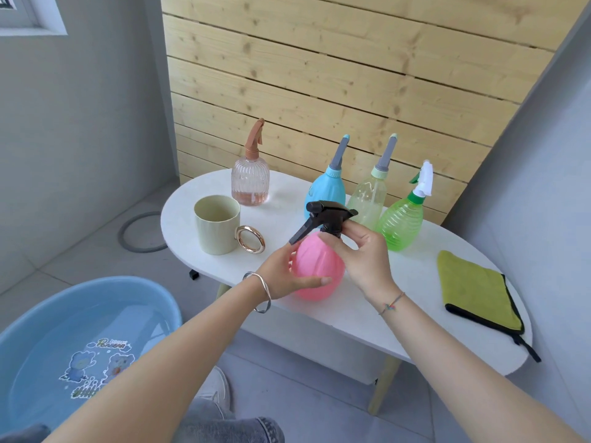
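We see pink spray bottle [319, 266] just right of cream mug [216, 231]. Left hand [283, 273] grips its body, right hand [363, 255] pinches black spray head [327, 215]. Behind mug: ribbed bottle [250, 180], pinkish liquid. Near-left of mug: blue basin [105, 280], water.

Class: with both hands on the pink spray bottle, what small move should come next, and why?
Probably a twist of the black spray head: the right hand pinches its collar while the left hand steadies the pink spray bottle on the table. Loosening or tightening cannot be told.

Five bottles [250, 183] [326, 187] [367, 196] [401, 222] (pink one [316, 266] included), one mug [217, 225], one cloth [470, 289]
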`<state>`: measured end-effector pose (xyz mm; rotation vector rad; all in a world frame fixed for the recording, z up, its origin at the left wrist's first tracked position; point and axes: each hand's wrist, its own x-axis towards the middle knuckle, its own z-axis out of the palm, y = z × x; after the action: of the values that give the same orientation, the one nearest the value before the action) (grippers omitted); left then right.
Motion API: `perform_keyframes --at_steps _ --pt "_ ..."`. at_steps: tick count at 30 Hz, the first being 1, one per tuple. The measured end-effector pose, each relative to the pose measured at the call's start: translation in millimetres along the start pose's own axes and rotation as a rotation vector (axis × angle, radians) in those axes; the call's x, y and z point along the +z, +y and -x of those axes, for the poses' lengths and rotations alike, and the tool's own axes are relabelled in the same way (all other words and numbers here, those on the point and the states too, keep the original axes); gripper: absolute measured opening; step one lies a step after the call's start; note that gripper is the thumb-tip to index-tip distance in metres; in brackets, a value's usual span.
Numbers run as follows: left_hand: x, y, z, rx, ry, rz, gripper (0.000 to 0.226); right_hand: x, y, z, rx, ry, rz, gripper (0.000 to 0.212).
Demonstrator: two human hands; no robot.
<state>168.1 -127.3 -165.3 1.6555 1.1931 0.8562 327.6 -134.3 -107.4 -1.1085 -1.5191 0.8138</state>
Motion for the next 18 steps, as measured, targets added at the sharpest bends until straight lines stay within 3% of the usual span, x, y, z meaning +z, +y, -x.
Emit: perform_keyframes --at_steps 3,6,8,11,13,18 --pt "1 -3 6 -0.034 0.005 0.063 0.086 6 -3 1 0.019 0.121 0.050 0.022" --pt "1 -1 10 -0.030 0.019 0.038 0.101 6 -2 -2 0.016 0.127 0.132 0.024" --pt "-1 2 12 -0.037 0.049 0.045 0.093 -1 -3 -9 0.053 -0.009 0.094 0.025" --pt "-6 7 14 -0.068 0.050 0.039 0.076 -19 -9 -20 0.143 -0.388 0.019 0.025" --pt "-13 13 15 -0.097 0.067 0.043 0.072 -29 -11 -28 0.183 -0.528 0.039 0.030" --pt "-39 30 13 -0.088 0.143 0.008 0.053 -33 -13 -33 0.186 -0.481 0.004 0.033"
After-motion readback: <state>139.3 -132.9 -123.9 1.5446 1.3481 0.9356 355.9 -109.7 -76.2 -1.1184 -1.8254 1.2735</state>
